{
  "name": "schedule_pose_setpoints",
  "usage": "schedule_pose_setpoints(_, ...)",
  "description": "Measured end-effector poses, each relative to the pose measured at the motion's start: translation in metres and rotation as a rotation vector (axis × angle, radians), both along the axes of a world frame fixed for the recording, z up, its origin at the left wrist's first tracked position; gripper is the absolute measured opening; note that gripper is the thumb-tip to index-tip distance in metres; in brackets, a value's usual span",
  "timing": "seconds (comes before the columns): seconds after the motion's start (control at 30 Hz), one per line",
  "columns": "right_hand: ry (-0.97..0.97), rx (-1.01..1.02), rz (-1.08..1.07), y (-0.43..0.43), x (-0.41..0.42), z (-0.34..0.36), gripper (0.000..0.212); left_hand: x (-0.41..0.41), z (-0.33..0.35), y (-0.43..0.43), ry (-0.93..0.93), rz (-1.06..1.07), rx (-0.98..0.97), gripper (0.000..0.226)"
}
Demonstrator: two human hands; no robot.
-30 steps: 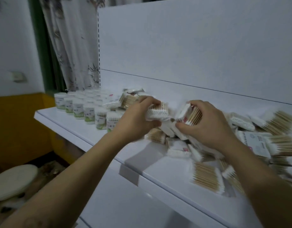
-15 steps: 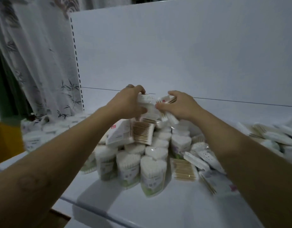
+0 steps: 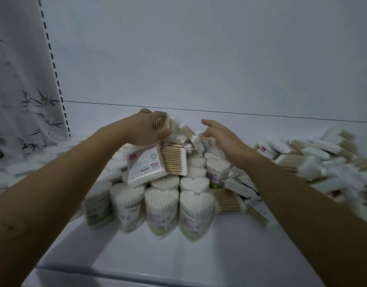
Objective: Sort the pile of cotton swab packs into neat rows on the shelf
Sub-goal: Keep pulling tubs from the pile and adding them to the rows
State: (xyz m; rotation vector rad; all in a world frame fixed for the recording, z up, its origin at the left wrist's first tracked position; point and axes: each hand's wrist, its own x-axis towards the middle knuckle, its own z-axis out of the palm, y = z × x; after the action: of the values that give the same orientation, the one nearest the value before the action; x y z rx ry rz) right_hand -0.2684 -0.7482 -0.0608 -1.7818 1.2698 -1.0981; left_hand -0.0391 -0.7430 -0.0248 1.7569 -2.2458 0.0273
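Note:
My left hand grips a flat pack of wooden-stick cotton swabs at the back of the shelf, above the rows of heart-shaped swab tubs. A flat swab pack leans on top of those tubs just below that hand. My right hand hovers beside it with fingers loosely spread, its fingertips near small swab packs standing at the back. A loose pile of flat swab packs spreads over the right part of the white shelf.
The shelf's white back panel rises behind the packs. A patterned curtain hangs at the left beside the perforated upright. The shelf's front edge runs below my forearms.
The view has closed in on the rows of tubs. My right hand has let go of its packs and opened, moving off to the right; my left hand still holds a pack at the back.

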Motion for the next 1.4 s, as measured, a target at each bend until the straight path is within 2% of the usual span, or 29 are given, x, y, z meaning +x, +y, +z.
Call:
schedule_pose_setpoints(0.13,-0.057,-0.022,-0.026,0.008,-0.005,-0.004,0.045,0.008,-0.003,0.010,-0.032,-0.006,0.028,0.069)
schedule_pose_setpoints(0.33,-0.049,-0.014,-0.073,0.022,-0.016,-0.004,0.043,0.003,0.000,0.028,-0.007,-0.048,-0.063,0.062)
schedule_pose_setpoints(0.47,-0.031,-0.029,-0.106,0.033,-0.031,0.003,0.043,-0.022,0.008,0.044,0.043,-0.124,-0.122,0.062)
schedule_pose_setpoints(0.6,0.008,-0.072,-0.131,0.049,-0.057,0.013,0.038,-0.069,0.002,0.057,0.009,-0.235,-0.118,0.062)
schedule_pose_setpoints(0.73,0.207,-0.182,-0.135,0.069,-0.093,0.021,0.039,-0.116,-0.007,0.064,-0.039,-0.276,-0.126,0.055)
schedule_pose_setpoints(0.9,0.694,-0.260,-0.145,0.086,-0.128,0.018,0.039,-0.158,-0.021,0.070,-0.195,-0.295,-0.043,0.057)
schedule_pose_setpoints(0.97,0.885,-0.247,-0.136,0.091,-0.131,0.010,0.047,-0.173,-0.029,0.069,-0.289,-0.287,0.005,0.059)
schedule_pose_setpoints(1.1,1.255,-0.354,-0.109,0.090,-0.121,-0.020,0.079,-0.194,-0.045,0.067,-0.463,-0.251,0.056,0.060)
schedule_pose_setpoints(1.17,1.330,-0.335,-0.116,0.086,-0.115,-0.033,0.084,-0.198,-0.049,0.064,-0.527,-0.242,0.046,0.060)
schedule_pose_setpoints(1.23,1.331,-0.342,-0.143,0.084,-0.111,-0.041,0.080,-0.199,-0.052,0.062,-0.573,-0.233,0.039,0.060)
schedule_pose_setpoints(1.33,1.324,-0.478,-0.187,0.083,-0.110,-0.042,0.056,-0.199,-0.054,0.061,-0.518,-0.240,0.006,0.054)
schedule_pose_setpoints(1.4,1.315,-0.550,-0.213,0.082,-0.116,-0.038,0.038,-0.200,-0.055,0.061,-0.455,-0.243,-0.017,0.059)
